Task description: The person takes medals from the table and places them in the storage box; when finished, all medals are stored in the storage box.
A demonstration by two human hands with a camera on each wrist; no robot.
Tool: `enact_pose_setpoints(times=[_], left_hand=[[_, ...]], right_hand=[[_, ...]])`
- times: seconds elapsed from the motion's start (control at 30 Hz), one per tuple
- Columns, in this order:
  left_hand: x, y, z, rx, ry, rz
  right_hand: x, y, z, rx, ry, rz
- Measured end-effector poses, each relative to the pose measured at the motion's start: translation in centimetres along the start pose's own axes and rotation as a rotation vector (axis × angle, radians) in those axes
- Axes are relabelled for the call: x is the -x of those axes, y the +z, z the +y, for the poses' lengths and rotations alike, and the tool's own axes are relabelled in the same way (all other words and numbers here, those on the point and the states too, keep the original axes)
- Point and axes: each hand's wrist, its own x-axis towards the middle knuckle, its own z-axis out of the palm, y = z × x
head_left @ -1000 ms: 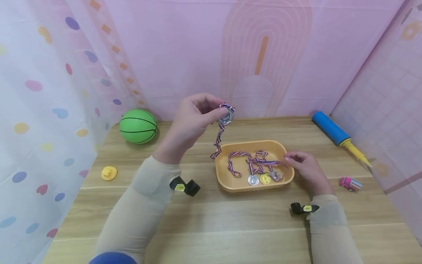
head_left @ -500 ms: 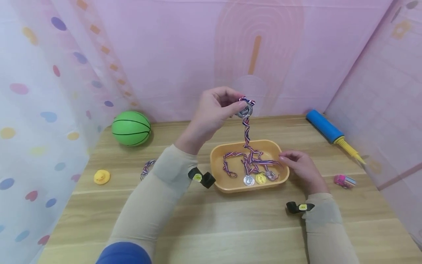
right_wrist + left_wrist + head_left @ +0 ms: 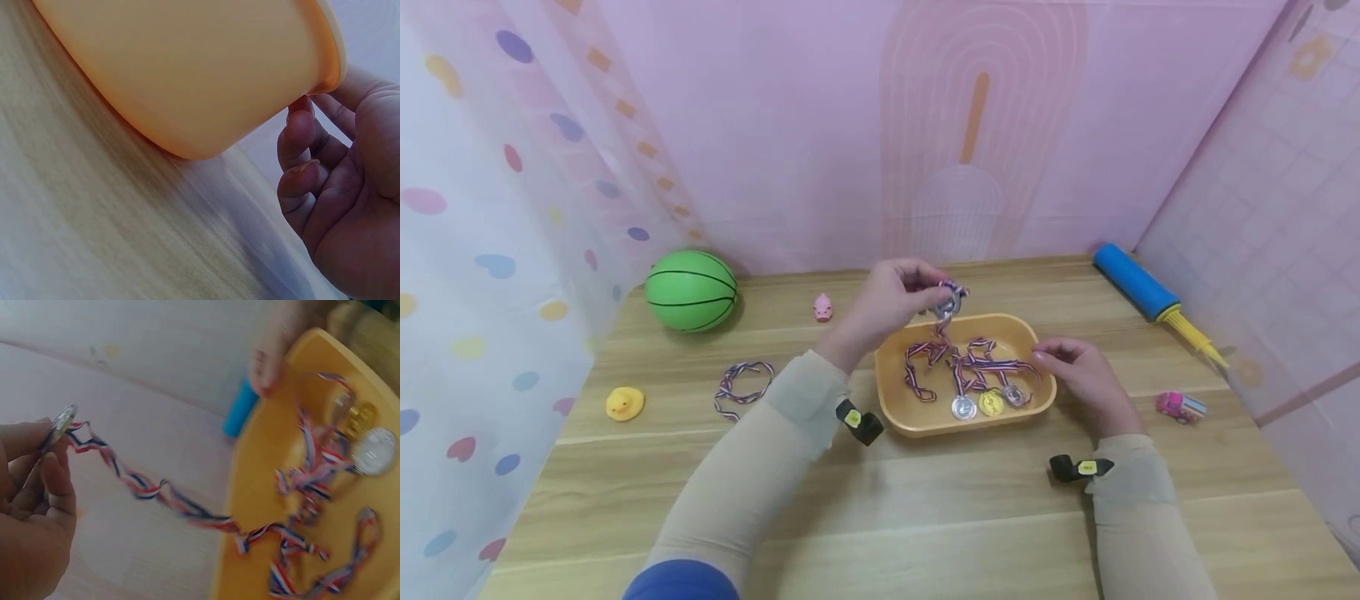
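Note:
My left hand (image 3: 891, 304) pinches a silver medal (image 3: 949, 305) between thumb and fingers, above the back of a yellow-orange plastic tub (image 3: 917, 432). From that medal a red, white and blue ribbon (image 3: 140, 484) trails down into the tub in the left wrist view. Inside lie a silver medal (image 3: 964, 407), a gold medal (image 3: 991, 403) and another silver medal (image 3: 1014, 395), their ribbons (image 3: 992, 365) tangled. My right hand (image 3: 1086, 379) holds the tub's right rim, the thumb at its edge; the right wrist view shows its fingers curled under the rim (image 3: 337, 69).
On the wooden table (image 3: 970, 517), a looped ribbon (image 3: 727, 392) lies beside my left forearm. Around it stand a green ball (image 3: 691, 290), a yellow duck (image 3: 625, 403) and a pink pig toy (image 3: 823, 307). To the right are a blue pump (image 3: 1135, 281) and a pink toy truck (image 3: 1181, 407).
My left hand has carried the medal rightward over the tub, then lowered it, so its ribbon now gathers inside. The pig toy and the loose ribbon have come into view. My right hand stays at the rim.

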Motion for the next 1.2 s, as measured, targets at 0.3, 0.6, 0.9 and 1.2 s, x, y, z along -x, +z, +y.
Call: enact_pose_setpoints(times=[0.3, 0.6, 0.9, 1.2], left_hand=[[0.6, 1.0, -5.5, -0.242, -0.149, -0.118], [1.2, 1.8, -7.4, -0.376, -0.178, -0.21], [1.2, 2.1, -7.8, -0.526, -0.191, -0.272], [1.1, 2.6, -7.8, -0.707, -0.151, -0.356]], right_hand=[[0.2, 0.0, 0.2, -0.014, 0.016, 0.011], [0.3, 0.0, 0.0, -0.031, -0.024, -0.002], [0.4, -0.1, 0.0, -0.007, -0.02, -0.003], [0.4, -0.1, -0.2, 0.0, 0.01, -0.003]])
